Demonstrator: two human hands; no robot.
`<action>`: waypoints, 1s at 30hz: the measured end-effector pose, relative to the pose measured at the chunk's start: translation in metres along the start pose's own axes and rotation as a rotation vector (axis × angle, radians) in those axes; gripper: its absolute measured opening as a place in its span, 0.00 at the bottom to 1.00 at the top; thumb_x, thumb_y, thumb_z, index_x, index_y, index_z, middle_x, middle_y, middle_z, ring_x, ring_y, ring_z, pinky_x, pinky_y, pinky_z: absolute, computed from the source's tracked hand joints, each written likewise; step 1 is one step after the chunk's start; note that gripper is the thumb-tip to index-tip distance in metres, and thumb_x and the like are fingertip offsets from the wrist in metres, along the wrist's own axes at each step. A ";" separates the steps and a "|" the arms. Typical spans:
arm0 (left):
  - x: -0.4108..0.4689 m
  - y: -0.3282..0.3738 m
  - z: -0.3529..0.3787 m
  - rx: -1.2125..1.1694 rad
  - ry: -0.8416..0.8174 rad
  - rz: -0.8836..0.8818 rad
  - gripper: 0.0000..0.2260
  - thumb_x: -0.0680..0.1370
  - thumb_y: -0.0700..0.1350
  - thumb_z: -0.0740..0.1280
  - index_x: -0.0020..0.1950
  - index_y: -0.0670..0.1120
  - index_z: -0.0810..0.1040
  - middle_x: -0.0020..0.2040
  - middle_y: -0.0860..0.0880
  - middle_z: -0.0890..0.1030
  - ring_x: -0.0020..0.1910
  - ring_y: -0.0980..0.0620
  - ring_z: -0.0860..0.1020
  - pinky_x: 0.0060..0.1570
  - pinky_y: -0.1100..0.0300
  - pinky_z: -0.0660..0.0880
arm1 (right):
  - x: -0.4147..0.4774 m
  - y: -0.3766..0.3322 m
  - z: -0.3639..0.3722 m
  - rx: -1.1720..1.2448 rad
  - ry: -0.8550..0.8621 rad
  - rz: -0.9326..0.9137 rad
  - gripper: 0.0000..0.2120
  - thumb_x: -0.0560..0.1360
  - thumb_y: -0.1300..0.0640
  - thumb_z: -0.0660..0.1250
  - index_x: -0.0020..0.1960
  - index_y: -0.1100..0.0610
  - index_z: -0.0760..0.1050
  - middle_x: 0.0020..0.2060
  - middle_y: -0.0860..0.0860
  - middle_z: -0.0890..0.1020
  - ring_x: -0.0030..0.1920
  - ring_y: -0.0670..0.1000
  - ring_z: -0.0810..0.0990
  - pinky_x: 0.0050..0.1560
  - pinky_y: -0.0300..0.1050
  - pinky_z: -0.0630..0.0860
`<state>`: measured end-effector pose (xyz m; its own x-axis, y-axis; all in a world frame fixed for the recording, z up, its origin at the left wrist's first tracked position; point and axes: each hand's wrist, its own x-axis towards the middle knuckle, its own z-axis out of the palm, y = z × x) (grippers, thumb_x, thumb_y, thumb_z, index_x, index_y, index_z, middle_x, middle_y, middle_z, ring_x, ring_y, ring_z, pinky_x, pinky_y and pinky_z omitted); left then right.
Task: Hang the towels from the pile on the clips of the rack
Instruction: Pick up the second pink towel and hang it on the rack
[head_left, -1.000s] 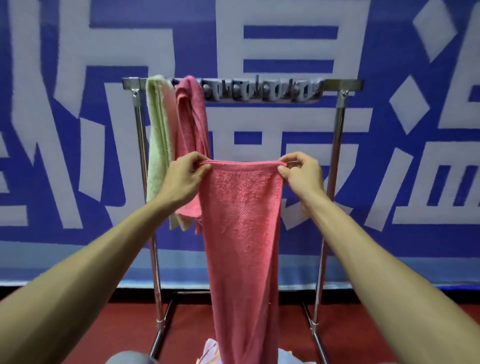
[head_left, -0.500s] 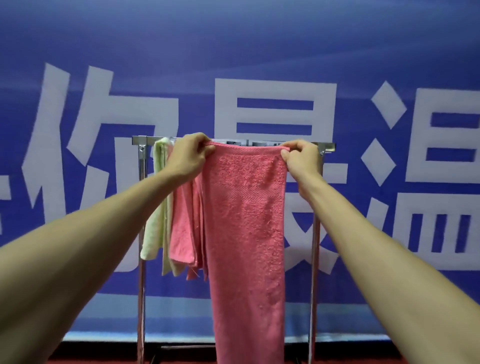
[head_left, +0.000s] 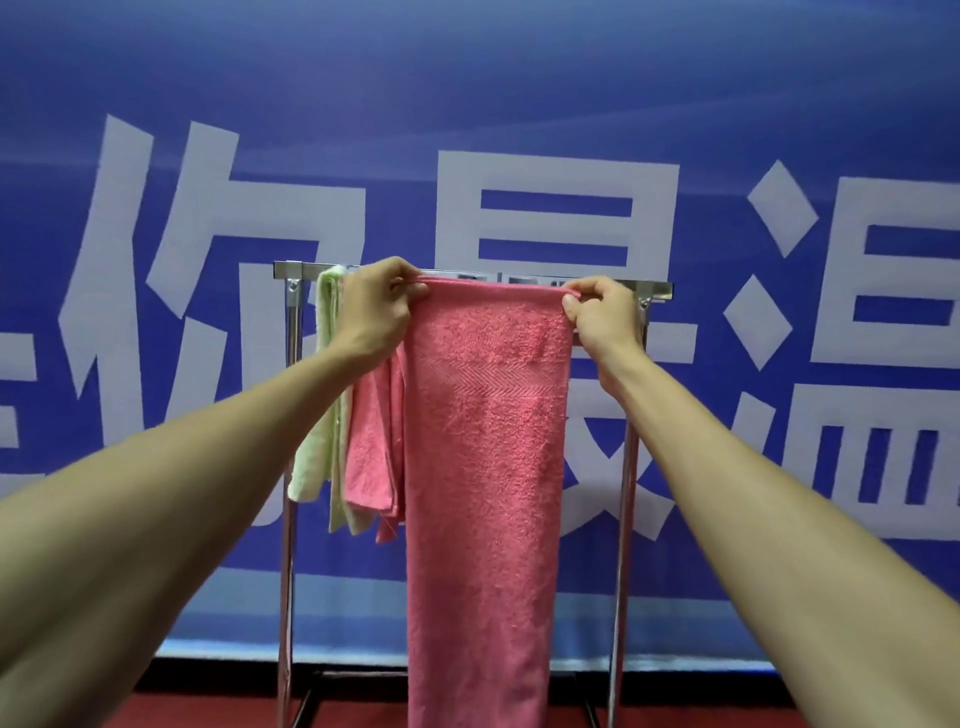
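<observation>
A long pink towel (head_left: 483, 467) hangs straight down in front of the metal rack (head_left: 291, 395). My left hand (head_left: 379, 312) pinches its top left corner and my right hand (head_left: 602, 317) pinches its top right corner. The towel's top edge sits level with the rack's top bar, hiding most of the clips (head_left: 519, 279) there. A light green towel (head_left: 324, 395) and a second pink towel (head_left: 371, 447) hang at the bar's left end, partly behind my left hand. The pile is out of view.
A blue banner (head_left: 519, 104) with large white characters covers the wall behind the rack. The rack's two chrome legs reach down to a red floor (head_left: 208, 712) at the bottom of the view.
Both hands raised the pink towel from chest height up to the rack's top bar. My view tilted upward, so the pile at the bottom dropped out of sight.
</observation>
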<state>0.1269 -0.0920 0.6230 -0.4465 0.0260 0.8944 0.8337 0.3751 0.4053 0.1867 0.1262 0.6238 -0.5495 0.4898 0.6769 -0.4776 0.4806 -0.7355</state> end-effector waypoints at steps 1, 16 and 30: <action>-0.001 -0.003 0.000 0.033 -0.043 -0.020 0.06 0.77 0.39 0.68 0.50 0.39 0.82 0.45 0.46 0.81 0.45 0.51 0.78 0.45 0.64 0.72 | 0.001 0.001 -0.001 -0.014 -0.034 0.023 0.06 0.78 0.62 0.63 0.48 0.54 0.78 0.48 0.54 0.82 0.51 0.53 0.81 0.50 0.52 0.81; -0.024 -0.028 0.009 -0.096 -0.241 -0.177 0.05 0.77 0.44 0.68 0.48 0.44 0.82 0.38 0.51 0.80 0.36 0.56 0.77 0.33 0.67 0.74 | -0.007 0.027 -0.008 0.097 -0.087 0.274 0.11 0.74 0.69 0.64 0.41 0.58 0.83 0.42 0.55 0.84 0.43 0.53 0.83 0.42 0.48 0.82; -0.068 -0.055 0.034 -0.508 -0.418 -0.713 0.07 0.78 0.38 0.66 0.48 0.33 0.78 0.28 0.49 0.72 0.21 0.60 0.67 0.23 0.69 0.69 | -0.040 0.081 0.001 0.229 -0.155 0.577 0.08 0.73 0.70 0.64 0.49 0.65 0.80 0.43 0.56 0.82 0.44 0.53 0.81 0.39 0.45 0.80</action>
<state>0.1002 -0.0826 0.5337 -0.8990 0.3120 0.3072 0.3196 -0.0120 0.9475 0.1693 0.1454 0.5372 -0.8467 0.5042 0.1701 -0.1999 -0.0050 -0.9798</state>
